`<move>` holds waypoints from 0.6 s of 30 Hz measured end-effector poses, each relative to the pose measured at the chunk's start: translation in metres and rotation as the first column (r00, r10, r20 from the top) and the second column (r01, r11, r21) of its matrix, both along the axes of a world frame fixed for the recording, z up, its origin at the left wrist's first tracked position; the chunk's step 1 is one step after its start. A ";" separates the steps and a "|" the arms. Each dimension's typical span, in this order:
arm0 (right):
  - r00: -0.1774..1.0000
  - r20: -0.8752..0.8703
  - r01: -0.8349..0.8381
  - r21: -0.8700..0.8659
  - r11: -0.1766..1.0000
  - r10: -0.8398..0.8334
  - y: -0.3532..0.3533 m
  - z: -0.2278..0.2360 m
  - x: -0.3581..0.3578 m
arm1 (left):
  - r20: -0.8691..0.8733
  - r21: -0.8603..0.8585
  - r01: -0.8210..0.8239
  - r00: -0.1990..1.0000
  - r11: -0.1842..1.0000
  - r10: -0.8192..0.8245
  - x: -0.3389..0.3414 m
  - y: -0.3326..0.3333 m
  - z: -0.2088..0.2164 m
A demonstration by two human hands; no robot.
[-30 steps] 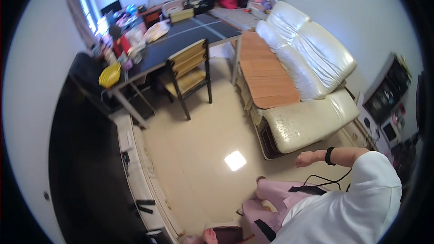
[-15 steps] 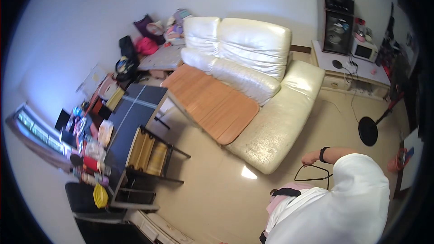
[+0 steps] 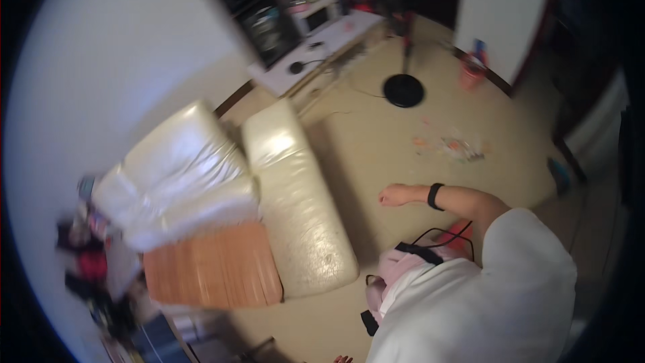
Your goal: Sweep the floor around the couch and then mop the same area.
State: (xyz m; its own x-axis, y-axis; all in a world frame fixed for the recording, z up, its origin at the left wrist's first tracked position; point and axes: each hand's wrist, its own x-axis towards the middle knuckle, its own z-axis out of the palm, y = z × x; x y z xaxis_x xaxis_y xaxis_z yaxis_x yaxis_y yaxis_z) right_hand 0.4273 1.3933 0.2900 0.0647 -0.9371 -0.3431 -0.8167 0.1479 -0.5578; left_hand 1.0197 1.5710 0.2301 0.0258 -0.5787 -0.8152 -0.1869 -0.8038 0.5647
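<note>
My right hand is stretched forward over the tiled floor, with a black band on its wrist. Its fingers look curled in, and nothing shows in them. A thin black cable loop hangs beside my clothes, apart from that hand. Under the loop a red-pink thing partly shows; its kind is hidden. Of my left hand only some fingers appear at the lower edge, too little to tell their state. Small litter lies scattered on the floor beyond my right hand.
A cream sofa with a wooden board stands left. Ahead are a low white cabinet, a black round fan base and a red bucket. A dark-blue thing lies right.
My view has swung right, bringing the litter and bucket into plain sight and the desk mostly out. My right hand has come away from the cable loop. Some left fingers now show.
</note>
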 end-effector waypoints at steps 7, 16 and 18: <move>0.614 -0.314 0.775 0.070 0.628 -0.724 0.263 -0.034 -0.047 | -0.034 -0.388 0.567 0.779 0.727 -0.626 0.031 -0.282 -0.124; 0.673 -0.453 0.738 0.460 0.494 -0.585 0.376 -0.001 0.086 | 0.072 -0.346 0.673 0.714 0.654 -0.696 -0.372 -0.427 -0.064; 0.328 -0.222 0.885 0.412 0.217 -0.918 0.403 -0.042 0.098 | 0.022 -0.298 0.802 0.549 0.518 -0.836 -0.461 -0.387 -0.074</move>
